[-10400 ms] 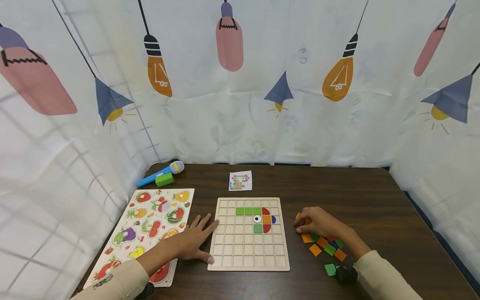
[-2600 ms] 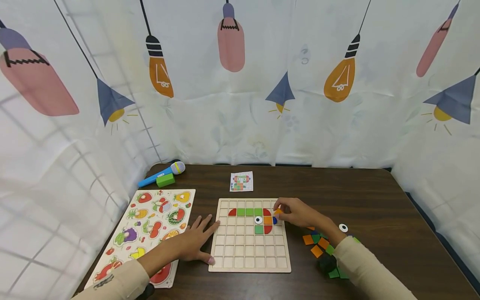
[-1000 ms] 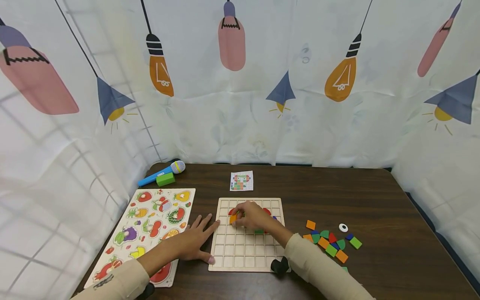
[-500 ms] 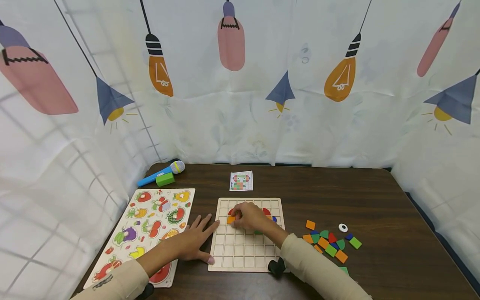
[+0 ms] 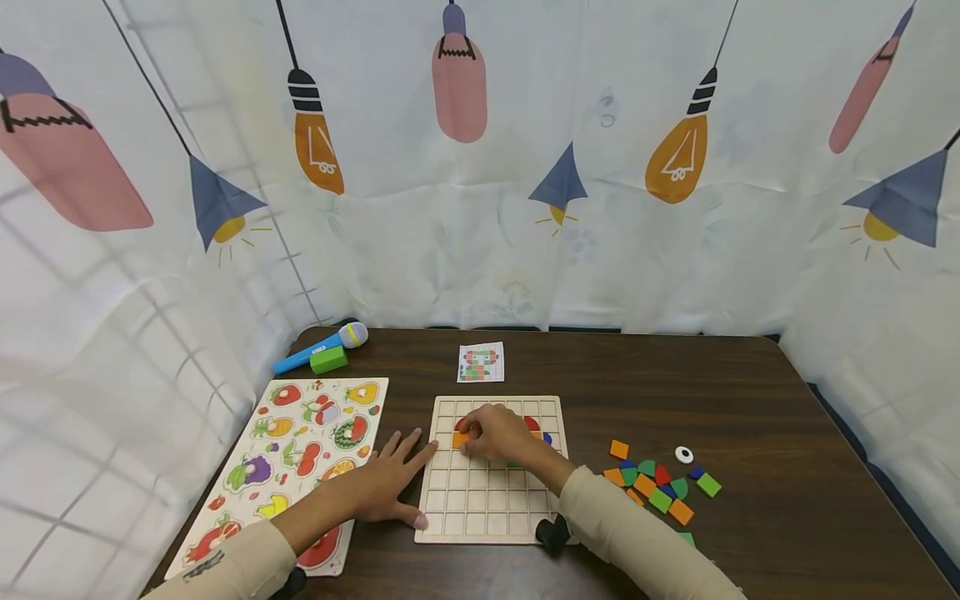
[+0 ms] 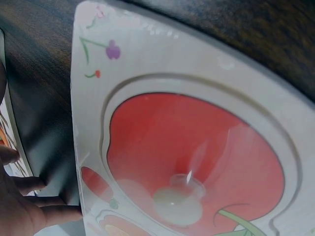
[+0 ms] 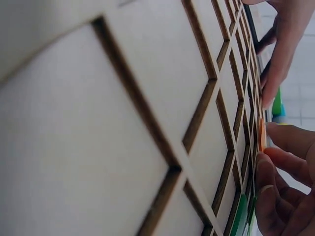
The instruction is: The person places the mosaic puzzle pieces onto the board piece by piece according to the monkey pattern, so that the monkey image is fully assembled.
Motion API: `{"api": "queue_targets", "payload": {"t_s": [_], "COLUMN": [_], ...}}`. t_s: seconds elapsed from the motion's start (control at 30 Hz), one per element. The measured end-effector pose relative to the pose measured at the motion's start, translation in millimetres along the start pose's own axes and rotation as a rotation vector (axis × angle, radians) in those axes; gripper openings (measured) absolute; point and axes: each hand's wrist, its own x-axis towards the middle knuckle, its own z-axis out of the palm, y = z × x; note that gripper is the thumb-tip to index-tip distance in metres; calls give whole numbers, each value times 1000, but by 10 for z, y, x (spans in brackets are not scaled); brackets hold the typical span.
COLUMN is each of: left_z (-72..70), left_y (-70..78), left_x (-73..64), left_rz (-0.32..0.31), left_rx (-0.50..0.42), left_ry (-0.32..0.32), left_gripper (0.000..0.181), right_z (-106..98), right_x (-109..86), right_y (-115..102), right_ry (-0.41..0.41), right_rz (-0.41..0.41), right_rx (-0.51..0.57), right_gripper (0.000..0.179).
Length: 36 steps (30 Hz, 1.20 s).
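Observation:
My right hand point(image 5: 498, 435) reaches over the wooden grid board point(image 5: 495, 504) and pinches an orange square tile point(image 5: 459, 440) at a cell near the board's upper left. The right wrist view shows fingertips on this orange tile, which sits low at the grid. Just above it is a red rounded piece point(image 5: 459, 423). Beneath the hand most of the green row and the eye tile are hidden; another red piece point(image 5: 531, 423) and a blue piece point(image 5: 547, 438) show to its right. My left hand point(image 5: 382, 485) lies spread, its fingertips and thumb touching the board's left edge.
Loose orange, green, blue and red pieces point(image 5: 660, 498) lie right of the board, with a white eye tile point(image 5: 683, 455). A fruit puzzle board point(image 5: 247, 500) lies left, under the left forearm. Behind are a pattern card point(image 5: 481, 362), toy microphone point(image 5: 322, 348) and green block point(image 5: 328, 360).
A red piece has joined the green row's left end. My right hand brought the orange tile from the board's right side to the left and lowered it. The left hand stayed put.

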Motion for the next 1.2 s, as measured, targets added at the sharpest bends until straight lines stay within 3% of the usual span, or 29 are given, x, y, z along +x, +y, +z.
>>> {"api": "queue_targets", "payload": {"t_s": [0.27, 0.6, 0.77, 0.9, 1.2], "left_z": [11, 14, 12, 6, 2], "left_y": [-29, -33, -29, -22, -11], "left_x": [-22, -11, 5, 9, 13], "left_rz": [0, 10, 14, 14, 10], "left_rx": [-19, -17, -3, -3, -6], "left_ry": [5, 12, 11, 4, -6], "left_gripper": [110, 109, 110, 110, 111], "right_z": [-135, -489, -702, -848, -1074], "right_x": [-65, -292, -513, -730, -1260], "right_y": [64, 497, 754, 978, 1434], "right_ry": [-15, -44, -74, -103, -77], "right_rz": [-64, -118, -145, -96, -84], "right_rx": [47, 157, 154, 155, 134], "right_gripper": [14, 19, 21, 22, 24]}}
